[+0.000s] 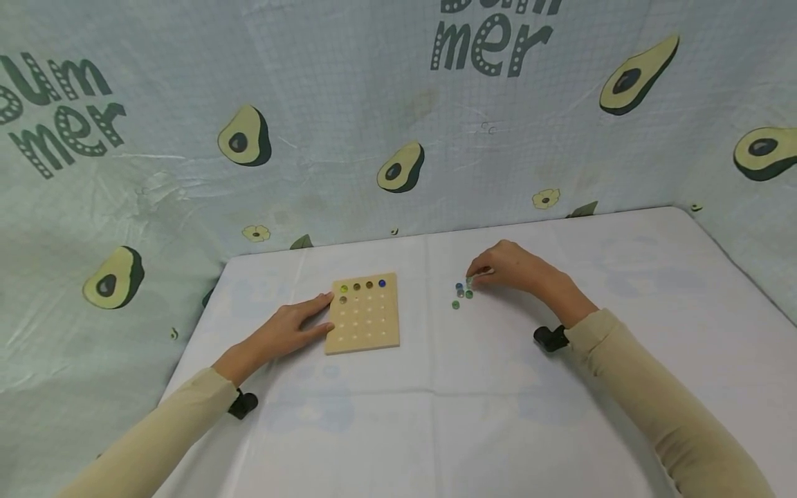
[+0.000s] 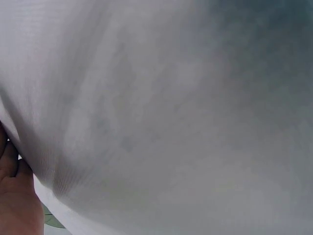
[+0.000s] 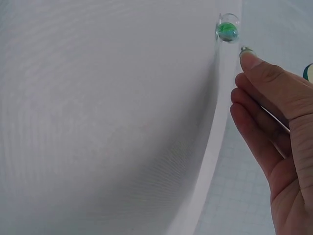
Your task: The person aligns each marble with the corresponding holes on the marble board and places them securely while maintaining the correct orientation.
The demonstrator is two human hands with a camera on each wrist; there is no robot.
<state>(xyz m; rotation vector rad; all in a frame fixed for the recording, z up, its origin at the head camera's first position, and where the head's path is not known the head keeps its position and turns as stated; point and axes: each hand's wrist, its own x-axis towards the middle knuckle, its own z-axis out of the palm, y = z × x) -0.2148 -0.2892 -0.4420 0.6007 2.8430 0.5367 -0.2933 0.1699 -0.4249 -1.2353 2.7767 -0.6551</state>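
Five seated marbles (image 1: 382, 283) line the board (image 1: 364, 328) near its far-left corner in the head view; loose marbles (image 1: 456, 305) lie toward the desk's (image 1: 498, 429) far edge. The left hand (image 1: 289, 328) rests extended fingers on the board's left edge.

The left wrist view shows little (contact: cannot tell).

In the right wrist view, the right hand (image 3: 279, 112) pinches a glassy marble (image 3: 246, 50), probably light, hard, slippery; best gripped across its middle.

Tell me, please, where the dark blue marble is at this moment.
In the head view, the dark blue marble sits at the far right corner of the pale board, left of the picture's centre; a brownish marble is its left neighbour.
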